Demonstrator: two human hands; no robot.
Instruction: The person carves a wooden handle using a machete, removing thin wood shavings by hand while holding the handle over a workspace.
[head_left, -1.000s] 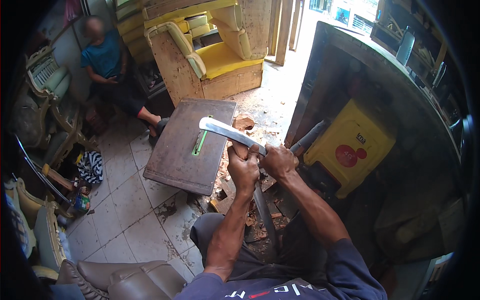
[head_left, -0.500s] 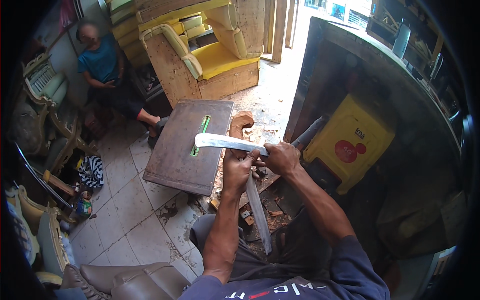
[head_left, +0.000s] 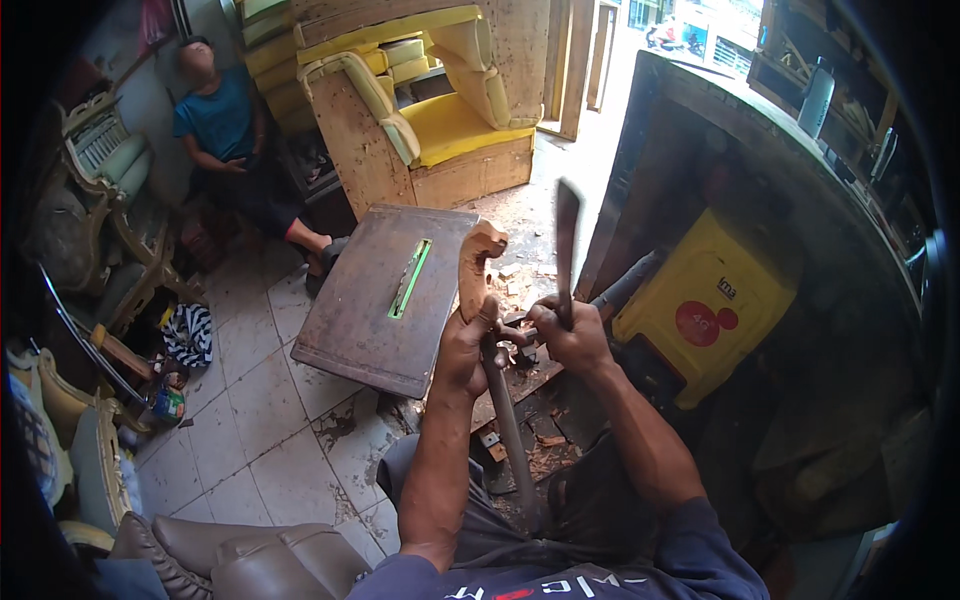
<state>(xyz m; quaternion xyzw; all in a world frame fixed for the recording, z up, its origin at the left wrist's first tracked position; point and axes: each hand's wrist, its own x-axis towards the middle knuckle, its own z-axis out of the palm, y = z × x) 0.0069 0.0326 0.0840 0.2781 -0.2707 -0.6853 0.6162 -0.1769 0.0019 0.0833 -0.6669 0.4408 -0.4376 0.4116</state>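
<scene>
My left hand [head_left: 466,352] grips a long curved piece of wood [head_left: 475,268] with a carved, hooked upper end of pale, freshly cut wood. Its darker lower length runs down from my fist toward my lap. In my right hand [head_left: 573,338], closed around the handle, is a machete [head_left: 567,240] with its blade pointing up, nearly edge-on to me. The blade stands to the right of the carved end, apart from it. My two hands are close together, and some fingers between them are hard to make out.
A low brown table [head_left: 365,315] carries a green-edged tool [head_left: 410,280]. Wood chips [head_left: 515,275] litter the floor beside it. A yellow plastic stool [head_left: 700,310] stands at right, a yellow-cushioned chair [head_left: 470,170] ahead. A seated person [head_left: 220,125] is at far left.
The machete has swung from lying across the wood, pointing left, to standing upright on the right. The carved wood has turned in my left hand, showing a paler face.
</scene>
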